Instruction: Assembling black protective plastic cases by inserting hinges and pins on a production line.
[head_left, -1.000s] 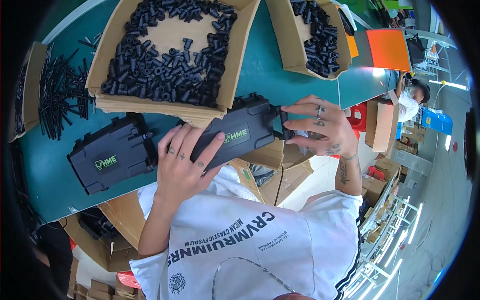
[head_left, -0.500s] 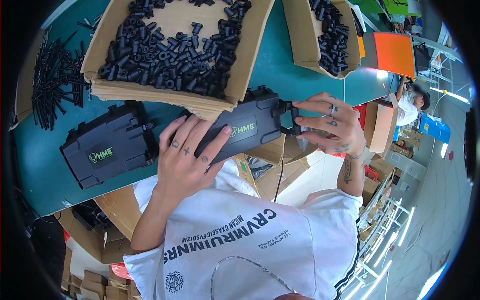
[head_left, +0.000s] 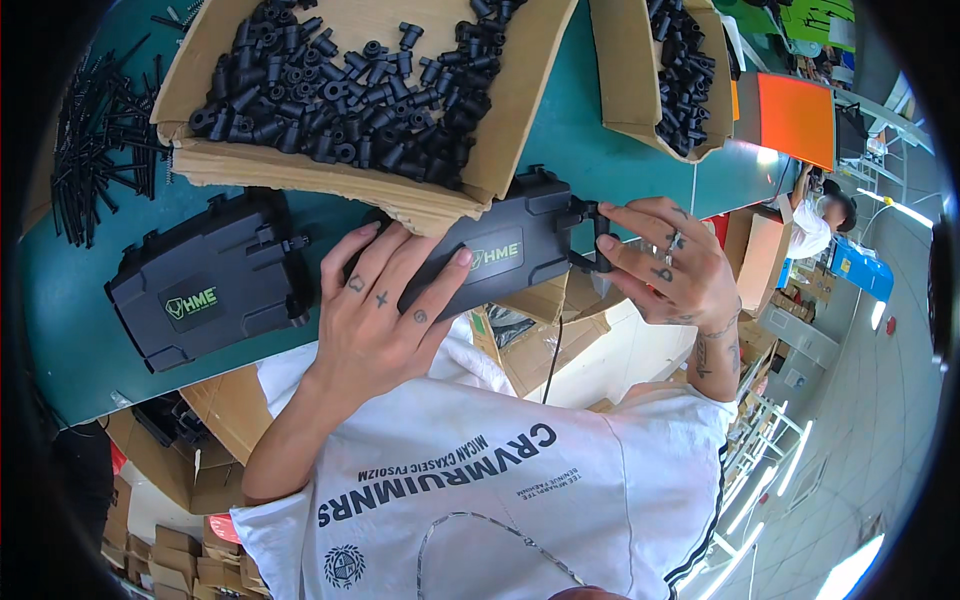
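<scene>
A black plastic case (head_left: 545,225) with a green logo lies at the table's near edge. My left hand (head_left: 375,300) is laid across its left end, fingers bent over it and holding it steady; the hand hides much of that end. At the case's right end, my right hand (head_left: 680,265) pinches a black U-shaped hinged latch (head_left: 602,240) between thumb and fingers. A second, similar black case (head_left: 205,285) rests on the table to the left, apart from both hands.
A cardboard box (head_left: 320,180) of small black T-shaped fittings (head_left: 370,110) stands just beyond the cases. Another box (head_left: 630,90) of black fittings is at far right. Long black screws (head_left: 105,150) are heaped at far left. Near an orange panel (head_left: 795,120), another person (head_left: 815,215) is visible.
My right fingers have shifted slightly on the latch, which stays at the case's right end. My left hand keeps its hold on the case. The whole view has moved a little.
</scene>
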